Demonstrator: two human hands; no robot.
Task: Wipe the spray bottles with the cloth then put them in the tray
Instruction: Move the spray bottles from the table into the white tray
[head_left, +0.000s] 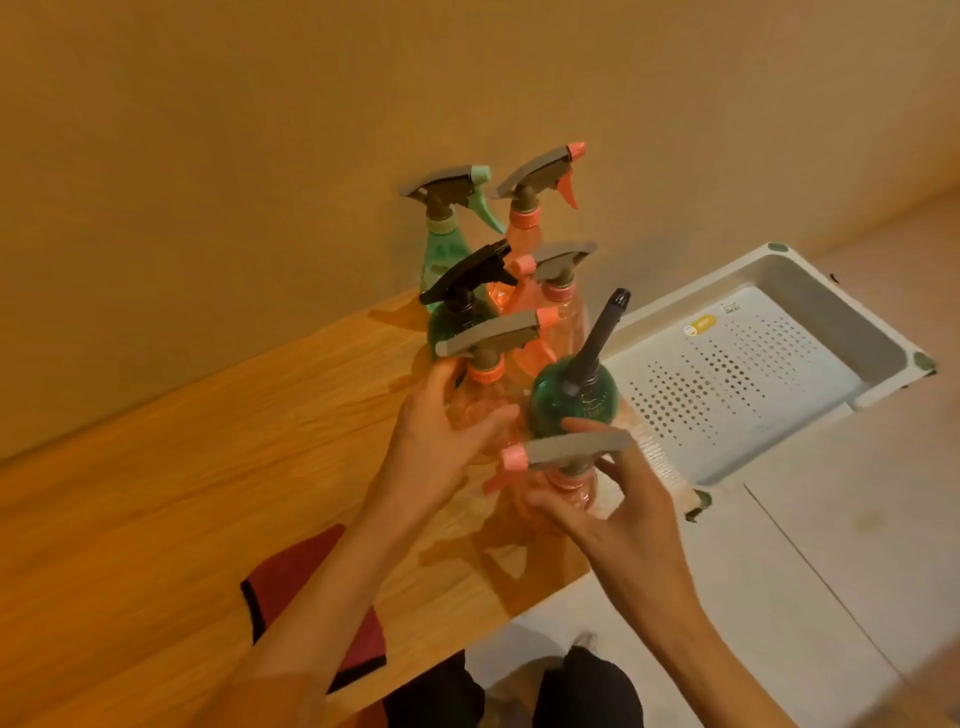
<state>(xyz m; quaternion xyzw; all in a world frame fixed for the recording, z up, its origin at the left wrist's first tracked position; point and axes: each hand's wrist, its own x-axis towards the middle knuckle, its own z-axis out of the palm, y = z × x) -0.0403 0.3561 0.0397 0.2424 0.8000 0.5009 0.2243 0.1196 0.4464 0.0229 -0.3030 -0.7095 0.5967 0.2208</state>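
Note:
Several spray bottles stand clustered at the right end of a wooden table (156, 519). My left hand (441, 441) holds a clear orange bottle with a grey trigger head (488, 338). My right hand (613, 514) grips the neck of another orange bottle with a grey head (571, 449), nearest to me. A round green bottle with a long black nozzle (576, 400) stands between them. A dark red cloth with black edging (291, 582) lies on the table under my left forearm. The white perforated tray (810, 296) sits on the floor to the right, with no bottles in it.
Behind stand a light green bottle (441, 249), a dark green one with a black head (462, 306) and two more orange bottles (524, 228) against the wall. My dark-trousered legs (587, 691) are below the table's edge on the white floor.

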